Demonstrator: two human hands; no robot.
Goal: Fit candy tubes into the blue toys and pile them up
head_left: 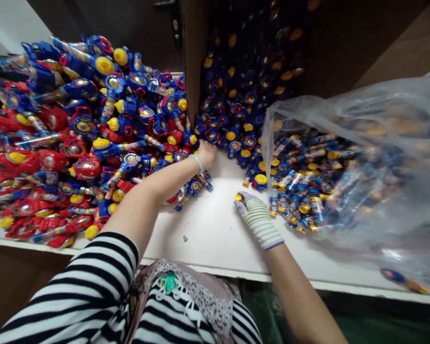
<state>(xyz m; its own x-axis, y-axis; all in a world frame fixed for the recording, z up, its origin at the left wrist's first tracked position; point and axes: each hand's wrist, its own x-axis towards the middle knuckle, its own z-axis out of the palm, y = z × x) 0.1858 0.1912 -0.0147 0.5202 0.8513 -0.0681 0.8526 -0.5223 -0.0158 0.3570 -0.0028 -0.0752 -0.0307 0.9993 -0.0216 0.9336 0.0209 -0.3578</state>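
Observation:
My bare left hand (208, 154), with a pale band at the wrist, reaches to the near edge of the heap of blue toys (232, 136) by the carton's opening. Its fingers are bent down among the toys and mostly hidden, so I cannot tell whether they grip one. My right hand (253, 210) wears a striped glove and is closed around a small tube (238, 197); only its yellow cap end shows clearly. It is held just above the white table, left of a pile of similar small printed tubes (301, 191) with yellow ends.
A big heap of blue toys (82, 91) and red toys (53, 160) with clear tubes attached covers the left side. A clear plastic bag (390, 191) spreads over the right. Behind stands a cardboard carton (195, 52). A small grey scrap (185, 239) lies on the white table (208, 248).

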